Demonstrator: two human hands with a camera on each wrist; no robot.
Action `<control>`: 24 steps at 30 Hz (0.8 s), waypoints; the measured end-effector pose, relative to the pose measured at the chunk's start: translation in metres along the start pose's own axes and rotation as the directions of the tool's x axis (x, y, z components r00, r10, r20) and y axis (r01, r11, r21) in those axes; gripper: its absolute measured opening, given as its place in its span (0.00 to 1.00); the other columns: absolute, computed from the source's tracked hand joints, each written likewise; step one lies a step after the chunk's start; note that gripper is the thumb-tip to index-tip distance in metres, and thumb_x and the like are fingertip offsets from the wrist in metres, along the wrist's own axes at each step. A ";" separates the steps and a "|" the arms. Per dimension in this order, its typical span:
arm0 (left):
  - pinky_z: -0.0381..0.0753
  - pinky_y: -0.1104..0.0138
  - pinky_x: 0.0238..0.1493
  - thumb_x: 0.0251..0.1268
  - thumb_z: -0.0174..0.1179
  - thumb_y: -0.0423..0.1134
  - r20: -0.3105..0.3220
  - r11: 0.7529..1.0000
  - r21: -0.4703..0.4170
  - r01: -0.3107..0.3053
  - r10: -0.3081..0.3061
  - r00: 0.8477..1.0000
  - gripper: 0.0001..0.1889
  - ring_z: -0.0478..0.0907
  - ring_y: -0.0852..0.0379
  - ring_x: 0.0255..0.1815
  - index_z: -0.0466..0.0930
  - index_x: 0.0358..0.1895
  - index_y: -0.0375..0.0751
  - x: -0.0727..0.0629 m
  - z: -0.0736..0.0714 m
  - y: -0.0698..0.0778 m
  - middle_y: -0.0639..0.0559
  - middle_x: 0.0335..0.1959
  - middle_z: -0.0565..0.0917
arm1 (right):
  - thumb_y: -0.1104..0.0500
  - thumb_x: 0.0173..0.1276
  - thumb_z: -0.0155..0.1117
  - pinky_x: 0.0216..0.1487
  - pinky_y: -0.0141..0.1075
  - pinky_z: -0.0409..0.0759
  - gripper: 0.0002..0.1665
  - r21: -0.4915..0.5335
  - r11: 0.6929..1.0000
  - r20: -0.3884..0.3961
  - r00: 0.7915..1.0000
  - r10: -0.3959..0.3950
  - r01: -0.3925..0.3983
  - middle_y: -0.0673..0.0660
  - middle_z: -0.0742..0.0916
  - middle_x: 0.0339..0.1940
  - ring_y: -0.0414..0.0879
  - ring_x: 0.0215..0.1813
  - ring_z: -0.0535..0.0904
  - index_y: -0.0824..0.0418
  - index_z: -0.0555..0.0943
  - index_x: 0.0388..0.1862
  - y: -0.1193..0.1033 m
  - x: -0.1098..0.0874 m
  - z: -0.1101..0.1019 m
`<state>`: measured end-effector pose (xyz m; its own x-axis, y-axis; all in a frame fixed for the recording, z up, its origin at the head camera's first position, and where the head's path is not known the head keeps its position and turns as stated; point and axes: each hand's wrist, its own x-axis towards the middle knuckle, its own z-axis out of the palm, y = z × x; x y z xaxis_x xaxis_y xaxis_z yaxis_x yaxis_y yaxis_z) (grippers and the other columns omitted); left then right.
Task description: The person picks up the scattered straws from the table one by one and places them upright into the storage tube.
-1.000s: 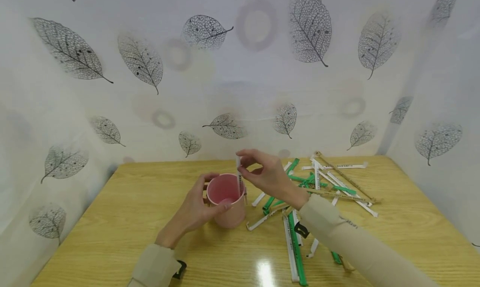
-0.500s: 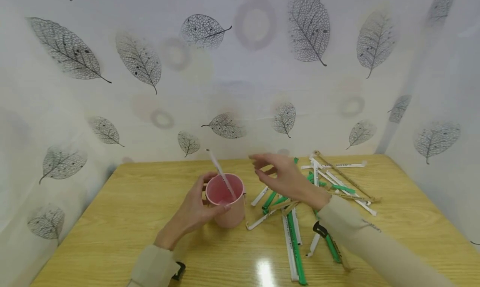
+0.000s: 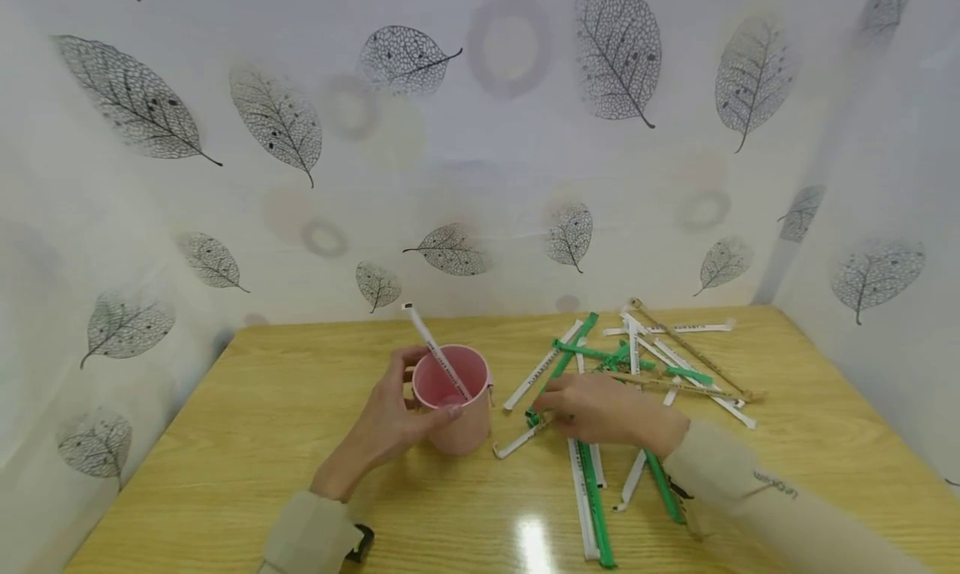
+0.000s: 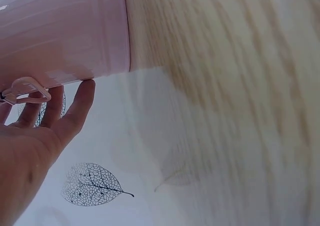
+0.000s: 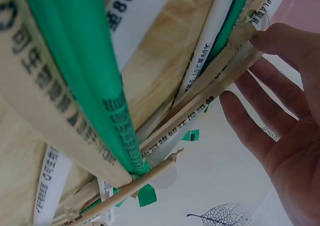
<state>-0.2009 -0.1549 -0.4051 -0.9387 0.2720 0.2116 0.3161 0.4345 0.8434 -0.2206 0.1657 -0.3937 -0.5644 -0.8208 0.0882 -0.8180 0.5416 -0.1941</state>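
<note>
My left hand [image 3: 390, 411] grips a small pink bucket [image 3: 463, 431], its thumb at the near rim and fingers around the far left side. In the left wrist view the bucket [image 4: 65, 36] shows a small wire fitting on its wall. One white paper-wrapped straw [image 3: 437, 349] leans in the bucket, its upper end pointing up and left. My right hand [image 3: 600, 409] is down at the left part of a straw pile. In the right wrist view, its thumb and fingers pinch a brown paper-wrapped straw [image 5: 200, 104] near its end.
Green, white and brown wrapped straws lie crisscrossed on the wood-grain table [image 3: 262, 441], among them a green straw [image 3: 596, 507] and a brown straw [image 3: 690, 345]. A leaf-patterned white cloth [image 3: 480, 157] rises behind and beside the table.
My right hand has let go of the white straw, which now leans in the bucket, and has moved right and down to the pile. My left hand stays on the bucket.
</note>
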 end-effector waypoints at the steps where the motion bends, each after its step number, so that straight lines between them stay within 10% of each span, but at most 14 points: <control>1: 0.84 0.61 0.53 0.56 0.76 0.48 -0.004 1.000 -0.006 0.006 -0.006 1.000 0.43 0.76 0.44 0.63 0.61 0.71 0.47 0.000 0.000 0.000 0.45 0.65 0.75 | 0.66 0.64 0.71 0.37 0.28 0.83 0.17 -0.017 1.000 -0.003 1.000 -0.006 0.005 0.54 0.90 0.48 0.41 0.41 0.86 0.58 0.87 0.52 0.000 0.000 0.001; 15: 0.86 0.65 0.53 0.56 0.78 0.44 -0.014 0.994 -0.094 0.052 -0.054 0.998 0.41 0.77 0.43 0.64 0.63 0.69 0.45 -0.003 0.000 0.004 0.42 0.65 0.76 | 0.69 0.65 0.69 0.38 0.28 0.84 0.19 -0.087 0.996 -0.128 0.991 -0.040 0.029 0.53 0.92 0.44 0.42 0.39 0.87 0.58 0.83 0.54 0.004 -0.003 0.007; 24: 0.87 0.68 0.42 0.74 0.62 0.43 -0.180 0.999 -0.043 -0.032 0.024 0.983 0.08 0.82 0.44 0.60 0.79 0.47 0.44 0.005 -0.001 0.011 0.45 0.57 0.82 | 0.70 0.68 0.66 0.40 0.30 0.84 0.17 -0.084 0.995 -0.194 0.978 -0.077 0.062 0.53 0.91 0.47 0.42 0.44 0.88 0.61 0.83 0.55 0.007 -0.006 0.002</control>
<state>-0.2028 -0.1497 -0.3946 -0.9402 0.1238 0.3173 0.3402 0.3880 0.8566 -0.2223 0.1739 -0.3979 -0.5103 -0.8093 0.2909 -0.8578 0.5029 -0.1059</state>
